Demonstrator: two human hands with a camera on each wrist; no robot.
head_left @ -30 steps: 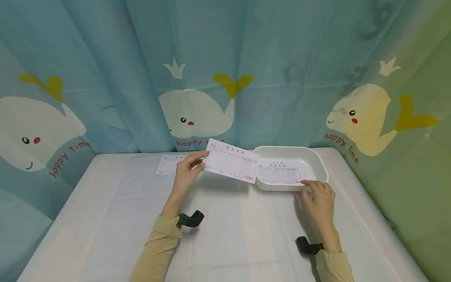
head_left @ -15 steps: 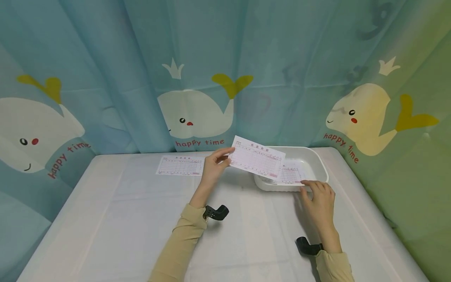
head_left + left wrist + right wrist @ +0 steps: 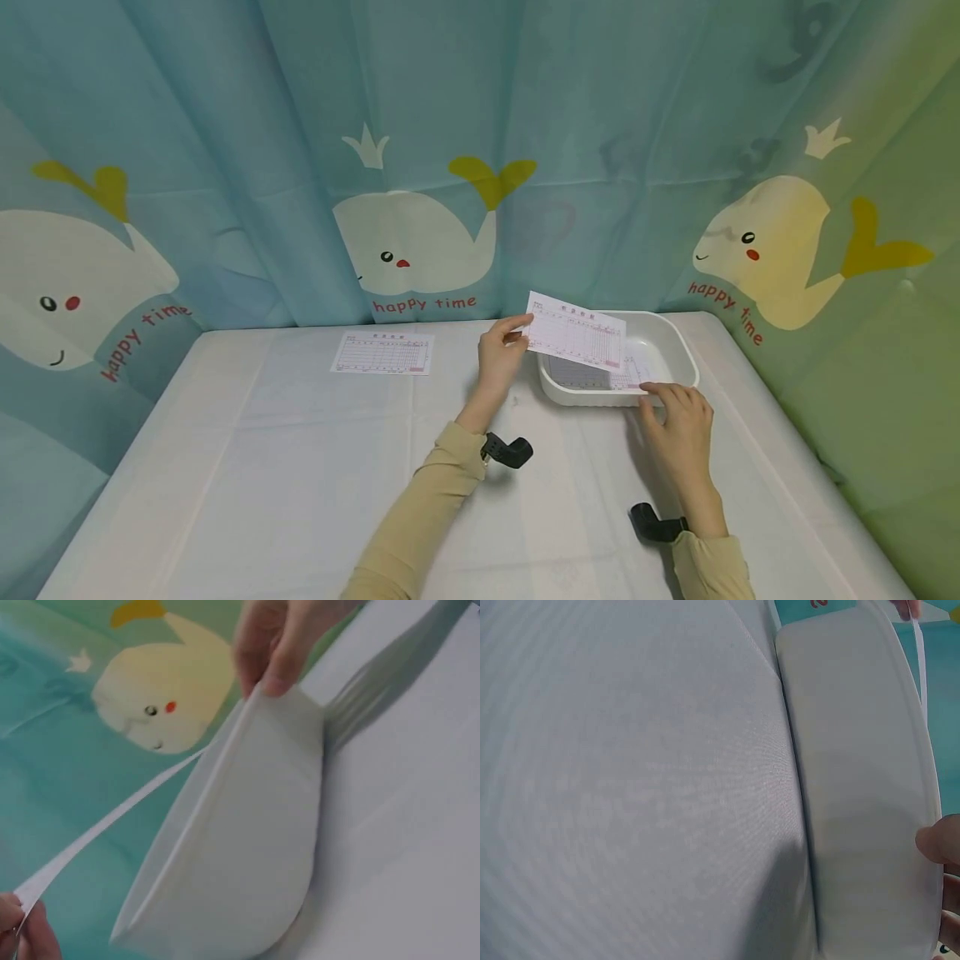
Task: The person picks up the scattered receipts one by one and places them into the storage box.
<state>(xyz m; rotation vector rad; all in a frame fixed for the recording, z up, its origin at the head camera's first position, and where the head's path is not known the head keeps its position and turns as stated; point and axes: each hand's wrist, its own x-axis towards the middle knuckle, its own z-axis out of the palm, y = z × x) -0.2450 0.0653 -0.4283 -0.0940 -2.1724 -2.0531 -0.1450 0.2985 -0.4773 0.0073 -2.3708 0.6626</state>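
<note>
My left hand (image 3: 501, 358) pinches the left edge of a printed receipt slip (image 3: 576, 331), white with red lines and a ruled table. The slip slants over the left part of a white plastic tray (image 3: 678, 367). In the left wrist view it appears nearly edge-on above the rim. Inside the tray lies another receipt slip (image 3: 628, 377), partly covered by the held one and its shadow. My right hand (image 3: 678, 429) grips the tray's front rim near its right corner, thumb (image 3: 934, 841) on the outer wall and fingers over the edge.
A further receipt slip (image 3: 382, 354) lies flat on the white tablecloth (image 3: 315, 483), left of the tray. Behind the table hangs a blue-green curtain (image 3: 592, 233) with whale prints. A black wrist camera (image 3: 510, 451) juts from the left wrist, another (image 3: 654, 523) from the right.
My left hand has carried its slip rightward, from beside the tray to over it. The slip on the table has come into full view. My right hand has stayed on the rim.
</note>
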